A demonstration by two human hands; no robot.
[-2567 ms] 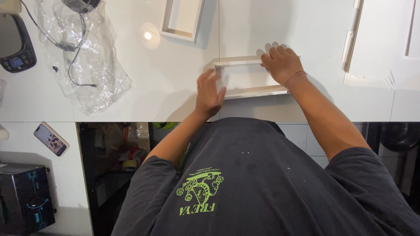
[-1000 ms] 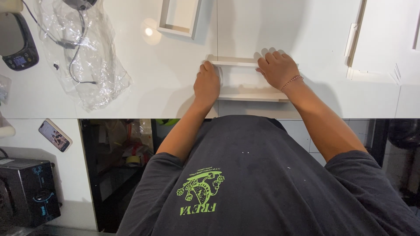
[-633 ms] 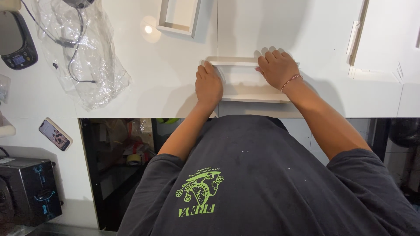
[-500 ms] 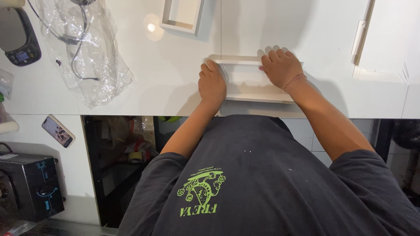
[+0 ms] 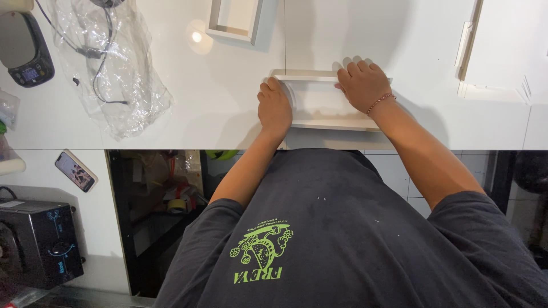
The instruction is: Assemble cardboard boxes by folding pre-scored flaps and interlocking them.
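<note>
A shallow white rectangular tray (image 5: 322,108) lies on the white table (image 5: 228,97), just in front of me. My left hand (image 5: 274,107) presses against the tray's left end, fingers curled over its corner. My right hand (image 5: 361,85), with a thin bracelet at the wrist, lies on the tray's far right part, and its fingers reach over the far edge. Both hands hold the tray between them. The tray's inside looks empty.
A second white frame (image 5: 234,20) lies at the far edge. A clear plastic bag with a cable (image 5: 108,68) and a black scale (image 5: 25,54) sit at the left. White panels (image 5: 491,51) lie at the right. Below the table are a phone (image 5: 76,170) and a black appliance (image 5: 37,239).
The tray lay slightly askew and now sits square to the table edge. My left hand slid forward from the near corner to the left end. My right hand stayed at the far right.
</note>
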